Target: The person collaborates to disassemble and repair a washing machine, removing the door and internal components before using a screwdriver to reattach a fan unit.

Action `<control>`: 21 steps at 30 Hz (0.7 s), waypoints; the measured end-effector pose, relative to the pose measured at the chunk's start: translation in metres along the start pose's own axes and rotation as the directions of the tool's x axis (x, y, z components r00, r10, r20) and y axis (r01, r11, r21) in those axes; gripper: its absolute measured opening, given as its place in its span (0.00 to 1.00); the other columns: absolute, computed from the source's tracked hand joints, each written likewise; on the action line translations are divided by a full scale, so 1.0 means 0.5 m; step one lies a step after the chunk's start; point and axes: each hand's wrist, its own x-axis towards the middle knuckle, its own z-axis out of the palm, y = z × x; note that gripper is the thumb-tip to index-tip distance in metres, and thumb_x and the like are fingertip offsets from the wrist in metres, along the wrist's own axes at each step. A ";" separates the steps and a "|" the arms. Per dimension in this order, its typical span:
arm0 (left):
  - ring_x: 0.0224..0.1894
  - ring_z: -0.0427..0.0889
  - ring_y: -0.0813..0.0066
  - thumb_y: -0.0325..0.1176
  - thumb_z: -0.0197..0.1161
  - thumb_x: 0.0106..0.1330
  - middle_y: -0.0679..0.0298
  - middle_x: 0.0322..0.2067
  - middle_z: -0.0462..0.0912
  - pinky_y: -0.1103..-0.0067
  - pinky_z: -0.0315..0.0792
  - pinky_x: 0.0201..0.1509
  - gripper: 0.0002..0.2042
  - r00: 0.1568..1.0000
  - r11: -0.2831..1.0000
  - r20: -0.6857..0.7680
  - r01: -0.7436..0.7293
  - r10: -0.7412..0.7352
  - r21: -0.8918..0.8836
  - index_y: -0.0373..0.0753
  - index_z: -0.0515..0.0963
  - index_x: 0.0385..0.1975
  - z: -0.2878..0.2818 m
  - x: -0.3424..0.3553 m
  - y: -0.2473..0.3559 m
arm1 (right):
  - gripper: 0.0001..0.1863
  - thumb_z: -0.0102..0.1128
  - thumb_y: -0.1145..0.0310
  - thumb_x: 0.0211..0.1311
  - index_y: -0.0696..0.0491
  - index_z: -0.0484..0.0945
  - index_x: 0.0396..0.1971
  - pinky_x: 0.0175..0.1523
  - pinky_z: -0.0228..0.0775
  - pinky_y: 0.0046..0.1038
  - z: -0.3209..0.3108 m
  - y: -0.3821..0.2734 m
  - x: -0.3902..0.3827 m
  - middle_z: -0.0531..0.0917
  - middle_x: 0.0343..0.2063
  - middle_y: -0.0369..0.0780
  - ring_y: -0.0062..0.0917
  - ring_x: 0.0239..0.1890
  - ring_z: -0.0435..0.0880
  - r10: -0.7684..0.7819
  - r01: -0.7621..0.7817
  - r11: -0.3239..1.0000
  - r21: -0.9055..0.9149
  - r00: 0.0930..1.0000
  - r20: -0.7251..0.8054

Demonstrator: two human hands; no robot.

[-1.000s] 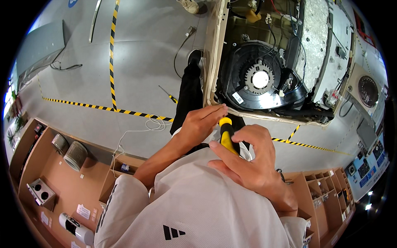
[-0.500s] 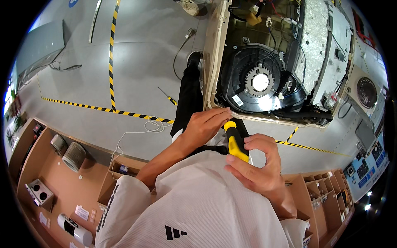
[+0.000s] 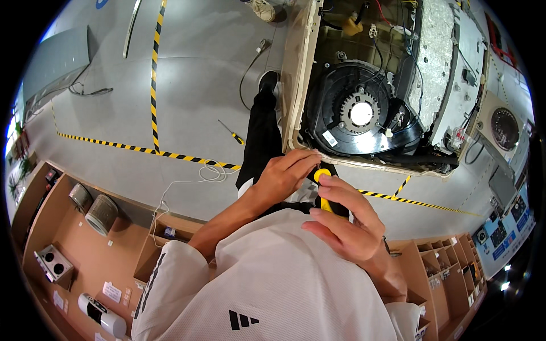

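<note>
My right hand [image 3: 355, 224] has its fingers round the handle of a yellow and black screwdriver [image 3: 322, 174], covering most of it. The driver points away from me, toward the near edge of an opened appliance housing [image 3: 364, 161]. At that edge, my left hand [image 3: 284, 177] has its fingers pressed together beside the driver's shaft. Whatever its fingertips pinch, if anything, is hidden, and so is the tip. Inside the housing sits a black fan casing [image 3: 318, 122] with a round metal motor [image 3: 360, 112] and loose wires.
A second screwdriver [image 3: 232, 133] lies on the grey floor, left of my leg. A white cable [image 3: 181, 183] trails to a wooden bench [image 3: 68, 227] with parts at lower left. Divided wooden bins [image 3: 441, 264] stand at lower right. Another person's shoe [image 3: 261, 10] shows at the top.
My right hand has shifted forward along the screwdriver handle and now hides more of it. My left hand stays at the housing's edge, almost unmoved.
</note>
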 end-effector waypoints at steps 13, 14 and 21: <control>0.30 0.82 0.74 0.23 0.69 0.48 0.65 0.31 0.80 0.83 0.77 0.29 0.12 0.992 0.998 -0.108 0.060 -0.059 0.005 0.39 0.75 0.31 0.005 -0.001 -0.019 | 0.26 0.76 0.74 0.31 0.56 0.78 0.37 0.24 0.67 0.18 0.013 -0.019 0.016 0.76 0.33 0.41 0.24 0.24 0.76 0.147 -0.180 0.948 -0.262 0.979 -0.143; 0.29 0.82 0.73 0.24 0.70 0.48 0.65 0.32 0.80 0.83 0.76 0.28 0.12 0.989 0.995 -0.113 0.095 -0.094 0.005 0.39 0.74 0.30 0.006 -0.003 -0.021 | 0.25 0.75 0.74 0.31 0.56 0.78 0.37 0.24 0.67 0.18 0.019 -0.017 0.020 0.77 0.35 0.42 0.24 0.24 0.76 0.108 -0.144 0.950 -0.277 0.984 -0.140; 0.34 0.83 0.67 0.22 0.68 0.49 0.58 0.38 0.81 0.81 0.79 0.36 0.11 1.000 0.997 -0.021 0.002 -0.003 -0.071 0.35 0.76 0.32 -0.029 -0.003 -0.028 | 0.22 0.73 0.71 0.32 0.54 0.79 0.35 0.30 0.68 0.25 0.020 -0.020 0.038 0.78 0.39 0.41 0.29 0.29 0.76 0.046 -0.041 0.964 -0.263 0.999 0.011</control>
